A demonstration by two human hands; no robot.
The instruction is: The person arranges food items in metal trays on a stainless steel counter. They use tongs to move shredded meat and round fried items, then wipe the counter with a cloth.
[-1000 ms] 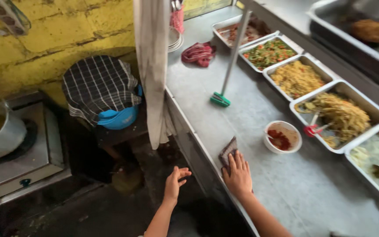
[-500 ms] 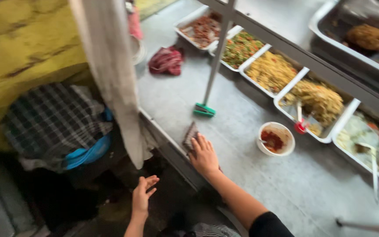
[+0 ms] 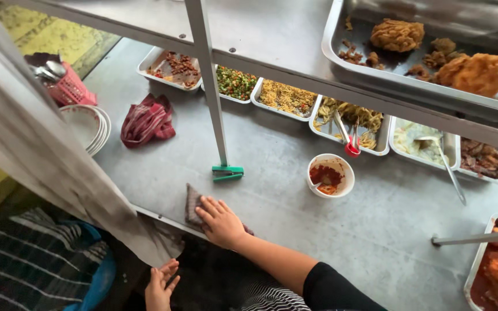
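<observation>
Left hand [image 3: 161, 286] hangs open below the counter edge, fingers spread, palm up, holding nothing. It sits low in the dark gap, between a striped cloth over a blue tub [image 3: 96, 276] and the person's body.

Right hand [image 3: 221, 220] lies flat, palm down, on a dark rag [image 3: 193, 204] at the near edge of the steel counter [image 3: 283, 230]. Fingers are extended and pressing rather than curled, so no true grasp. The rag lies under and just left of the fingers, one corner sticking out toward the left and away from the body. Its long axis cannot be told, most of it being covered. Right hand is on it; left hand is near, below and to the left, off the counter.

Just beyond: one green clamp foot [image 3: 227, 172] of an upright metal post, one white bowl of red sauce [image 3: 330, 175] to the right.

Farther left: one red striped cloth [image 3: 147, 121], a stack of white plates [image 3: 87, 128], one pink basket [image 3: 67, 86].

Back row: six food trays [image 3: 286, 98] side by side. One more tray at lower right, one big tray of fried pieces [image 3: 433, 55] on the shelf above.
</observation>
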